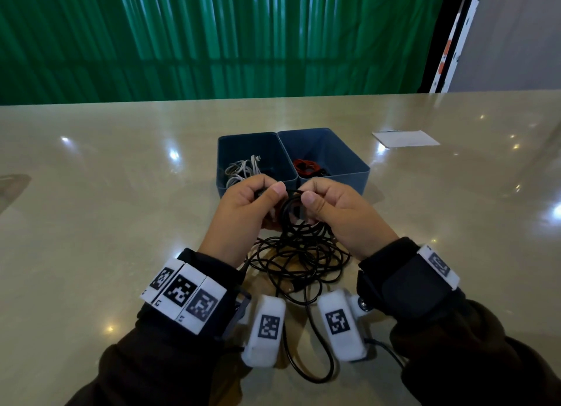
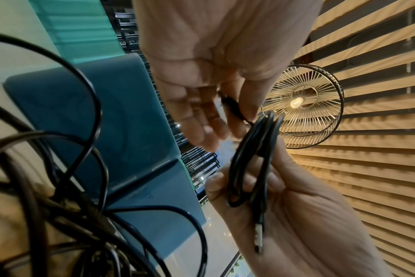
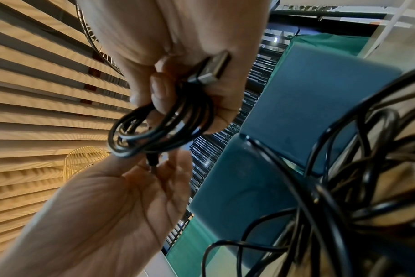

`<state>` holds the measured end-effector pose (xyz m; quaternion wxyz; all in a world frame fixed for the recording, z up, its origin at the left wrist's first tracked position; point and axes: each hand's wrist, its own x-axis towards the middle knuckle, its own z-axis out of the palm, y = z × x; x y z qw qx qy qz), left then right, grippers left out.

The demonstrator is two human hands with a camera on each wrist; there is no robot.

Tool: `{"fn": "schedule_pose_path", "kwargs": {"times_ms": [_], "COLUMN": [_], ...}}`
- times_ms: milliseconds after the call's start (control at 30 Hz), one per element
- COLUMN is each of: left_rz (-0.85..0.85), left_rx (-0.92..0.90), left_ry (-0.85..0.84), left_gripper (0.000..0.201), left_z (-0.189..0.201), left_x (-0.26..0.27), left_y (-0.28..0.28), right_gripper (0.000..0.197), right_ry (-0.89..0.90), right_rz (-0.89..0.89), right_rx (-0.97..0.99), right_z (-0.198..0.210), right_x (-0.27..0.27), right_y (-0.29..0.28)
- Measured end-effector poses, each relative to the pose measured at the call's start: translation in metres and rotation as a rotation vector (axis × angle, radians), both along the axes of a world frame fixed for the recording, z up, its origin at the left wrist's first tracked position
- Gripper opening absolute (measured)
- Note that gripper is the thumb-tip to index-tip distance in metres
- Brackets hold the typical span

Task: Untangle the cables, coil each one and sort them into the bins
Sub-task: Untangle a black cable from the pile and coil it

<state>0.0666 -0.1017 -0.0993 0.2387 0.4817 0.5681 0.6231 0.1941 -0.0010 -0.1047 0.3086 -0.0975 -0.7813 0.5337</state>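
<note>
Just in front of the two blue bins, both hands are raised over a tangle of black cables lying on the table. My left hand grips a small coil of black cable, fingers curled round it. In the left wrist view the coil lies across the left palm, its USB plug pointing down. My right hand pinches the coil's free end, a small black connector. White cables lie in the left bin, a red and black coil in the right bin.
A white sheet of paper lies at the back right of the glossy beige table. A loose black cable loop trails toward the near edge between my wrists. A green curtain hangs beyond the far edge.
</note>
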Motion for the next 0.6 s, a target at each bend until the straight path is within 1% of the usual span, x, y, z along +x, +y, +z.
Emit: {"fn": "schedule_pose_path", "kwargs": {"times_ms": [133, 233, 267, 333, 467, 500, 567, 600], "left_rz": [0.000, -0.001, -0.018, -0.039, -0.067, -0.074, -0.091, -0.099], "left_rx": [-0.038, -0.050, -0.049, -0.061, -0.095, -0.098, -0.085, -0.072], "left_ry": [0.144, 0.221, 0.210, 0.169, 0.082, 0.038, -0.116, -0.155], "left_gripper": [0.019, 0.029, 0.032, 0.031, 0.026, 0.027, 0.032, 0.034], "left_z": [-0.0056, -0.0068, -0.0067, -0.0045, -0.0087, -0.0104, -0.0103, -0.0105], "left_x": [-0.0031, -0.0027, -0.0017, 0.0016, 0.0044, 0.0046, 0.0058, 0.0057], "left_y": [0.0033, 0.0035, 0.0030, 0.0010, 0.0034, 0.0048, 0.0055, 0.0051], "right_gripper": [0.020, 0.018, 0.020, 0.023, 0.018, 0.017, 0.017, 0.017], "right_ry": [0.063, 0.057, 0.048, 0.024, 0.032, 0.035, 0.039, 0.040], "right_rz": [-0.039, -0.046, -0.041, -0.033, -0.096, -0.126, -0.179, -0.204], "right_rx": [-0.041, -0.041, -0.040, -0.034, -0.020, -0.016, 0.009, 0.031], "right_z": [-0.0017, -0.0025, -0.0030, -0.0038, -0.0064, -0.0072, -0.0076, -0.0074], "right_x": [-0.0005, -0.0023, -0.0030, -0.0034, -0.0051, -0.0054, -0.0047, -0.0046], "right_y": [0.0008, -0.0009, -0.0011, -0.0020, -0.0022, -0.0017, -0.0015, -0.0019]}}
